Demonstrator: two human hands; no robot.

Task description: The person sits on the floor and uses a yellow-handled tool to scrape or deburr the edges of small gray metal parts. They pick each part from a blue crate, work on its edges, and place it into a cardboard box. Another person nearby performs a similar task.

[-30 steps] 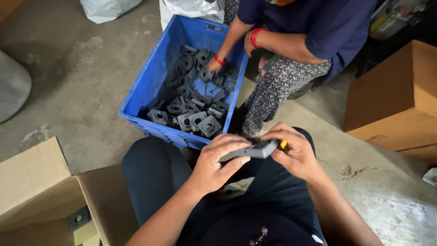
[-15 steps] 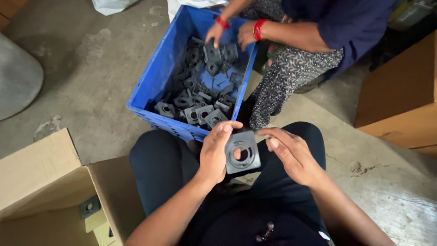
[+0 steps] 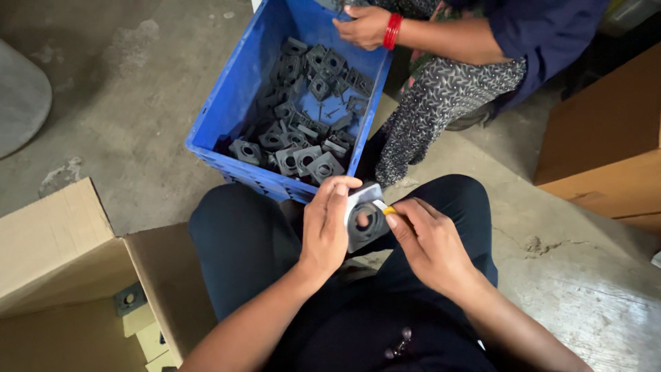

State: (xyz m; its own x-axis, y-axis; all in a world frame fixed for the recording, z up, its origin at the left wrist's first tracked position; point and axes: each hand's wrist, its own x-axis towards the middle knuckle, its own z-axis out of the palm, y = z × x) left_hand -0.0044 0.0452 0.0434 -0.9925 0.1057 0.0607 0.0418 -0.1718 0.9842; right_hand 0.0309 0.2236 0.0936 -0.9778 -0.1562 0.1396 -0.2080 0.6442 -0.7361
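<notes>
My left hand (image 3: 327, 227) grips a grey square plastic part (image 3: 366, 220) with a round hole in its middle, held over my lap. My right hand (image 3: 427, 241) pinches a small yellow-handled blade tool (image 3: 384, 207) whose tip touches the part's upper right edge. Just beyond my knees stands a blue plastic crate (image 3: 234, 89) filled with several similar grey parts (image 3: 303, 138).
A seated person across the crate has a hand (image 3: 361, 26) with red bangles at its far rim. An open cardboard box (image 3: 62, 275) lies at my left with one grey part (image 3: 129, 299) inside. Another brown carton (image 3: 606, 138) stands at the right on the concrete floor.
My right hand has brought the yellow-handled tool onto the part's edge, and my left hand has turned the part slightly. The other person's hand has moved to the crate's far rim.
</notes>
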